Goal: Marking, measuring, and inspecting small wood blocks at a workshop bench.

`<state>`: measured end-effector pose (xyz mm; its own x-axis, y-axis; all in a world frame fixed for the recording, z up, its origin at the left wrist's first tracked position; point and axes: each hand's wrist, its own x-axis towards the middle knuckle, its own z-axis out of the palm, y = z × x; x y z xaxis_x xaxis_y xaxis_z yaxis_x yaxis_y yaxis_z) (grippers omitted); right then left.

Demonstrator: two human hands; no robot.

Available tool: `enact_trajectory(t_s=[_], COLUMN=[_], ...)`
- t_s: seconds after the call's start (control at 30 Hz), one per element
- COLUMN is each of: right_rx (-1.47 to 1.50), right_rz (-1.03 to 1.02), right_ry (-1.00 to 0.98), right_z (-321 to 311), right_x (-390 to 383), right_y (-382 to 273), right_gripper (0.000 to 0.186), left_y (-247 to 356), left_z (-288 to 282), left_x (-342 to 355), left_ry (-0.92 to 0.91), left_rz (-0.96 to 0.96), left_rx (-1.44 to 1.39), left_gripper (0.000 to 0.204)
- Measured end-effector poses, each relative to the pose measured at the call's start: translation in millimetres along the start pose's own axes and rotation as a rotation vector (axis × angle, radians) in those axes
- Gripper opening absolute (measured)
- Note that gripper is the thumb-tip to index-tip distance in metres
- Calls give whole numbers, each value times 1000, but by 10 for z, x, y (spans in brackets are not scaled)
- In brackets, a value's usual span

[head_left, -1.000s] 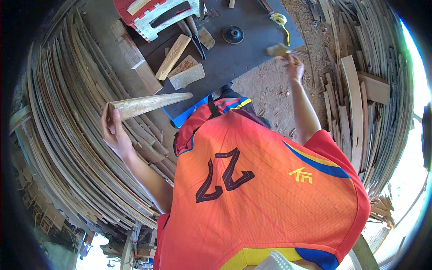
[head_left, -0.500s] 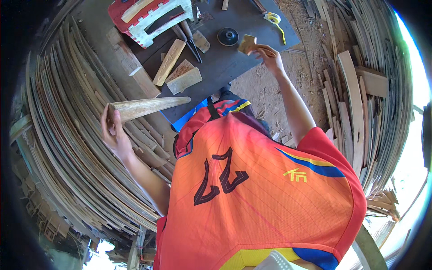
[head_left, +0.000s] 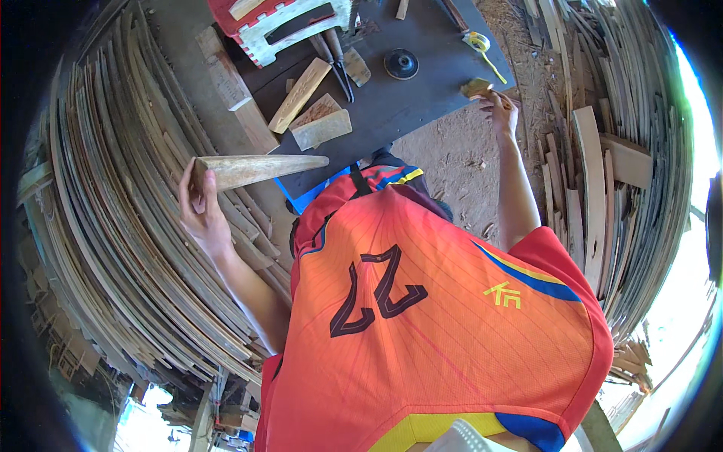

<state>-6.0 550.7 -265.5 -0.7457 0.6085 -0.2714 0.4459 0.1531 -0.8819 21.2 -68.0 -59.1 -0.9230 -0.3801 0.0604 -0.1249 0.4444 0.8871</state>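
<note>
Head view: frame left, the loosely curled left hand point(head_left: 203, 217) cups a pale, tapered wooden piece point(head_left: 260, 170) by its broad end, seemingly steadying it; upper right, the right hand point(head_left: 502, 114) pinches a tan brush-like tool point(head_left: 474, 89).

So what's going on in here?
A person holds a tapered wooden piece by its wide end in the left hand, its narrow end pointing to the person's right. The right hand holds a small brownish object, too unclear to name, near the dark table's edge. Wood blocks, a black disc and a yellow tape measure lie on the table.
</note>
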Motion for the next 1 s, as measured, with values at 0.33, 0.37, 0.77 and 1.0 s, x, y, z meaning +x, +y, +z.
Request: enact_trajectory(t_s=[0.33,0.37,0.77,1.0], right_rx=[75,100,-40,-105], right_rz=[184,193,108,30], right_ry=[-607,-554,-903,-1040], right_z=[553,619,1156,1308], right_x=[-561,-644,-979,-1074], right_y=[102,109,-2,23], right_gripper=[42,41,35,33], left_y=[-8,-16,150,442], left_z=[6,6,8,-264], left_x=[33,32,-5,-205], left_ry=[-10,-7,-85,-1], left_rz=[26,34,51,114], left_rx=[-10,-15,9,94], left_gripper=[43,43,57,58])
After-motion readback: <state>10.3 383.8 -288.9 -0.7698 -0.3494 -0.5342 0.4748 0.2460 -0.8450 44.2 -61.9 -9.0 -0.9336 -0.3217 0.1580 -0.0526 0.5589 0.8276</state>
